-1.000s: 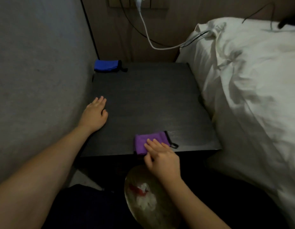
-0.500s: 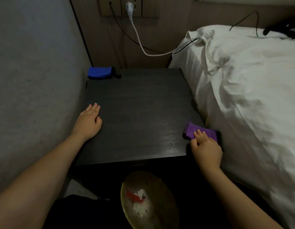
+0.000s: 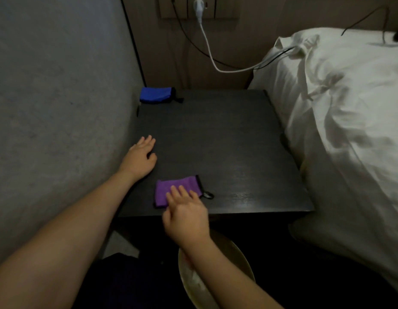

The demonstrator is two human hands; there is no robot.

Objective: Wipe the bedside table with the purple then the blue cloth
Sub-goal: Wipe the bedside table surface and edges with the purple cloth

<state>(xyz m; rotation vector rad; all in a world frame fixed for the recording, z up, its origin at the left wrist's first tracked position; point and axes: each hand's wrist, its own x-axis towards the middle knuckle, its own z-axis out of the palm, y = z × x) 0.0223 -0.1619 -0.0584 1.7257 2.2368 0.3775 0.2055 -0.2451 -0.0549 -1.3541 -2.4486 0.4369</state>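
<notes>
The dark bedside table (image 3: 216, 139) fills the middle of the view. A folded purple cloth (image 3: 171, 188) with a black hem and loop lies near its front edge, left of centre. My right hand (image 3: 185, 214) presses flat on the cloth's near right part, fingers spread over it. My left hand (image 3: 139, 158) rests palm down on the table's left side, holding nothing. A folded blue cloth (image 3: 155, 94) sits at the far left corner, against the wall.
A grey wall (image 3: 60, 108) runs along the table's left side. A bed with white bedding (image 3: 349, 130) presses against the right side. White and black cables (image 3: 207, 47) hang from wall sockets behind. A round bin (image 3: 236, 259) with rubbish stands below the front edge.
My right hand slid the purple cloth from the table's front right corner back left along the front edge. Before that it had gone from centre to right. My left hand stayed put.
</notes>
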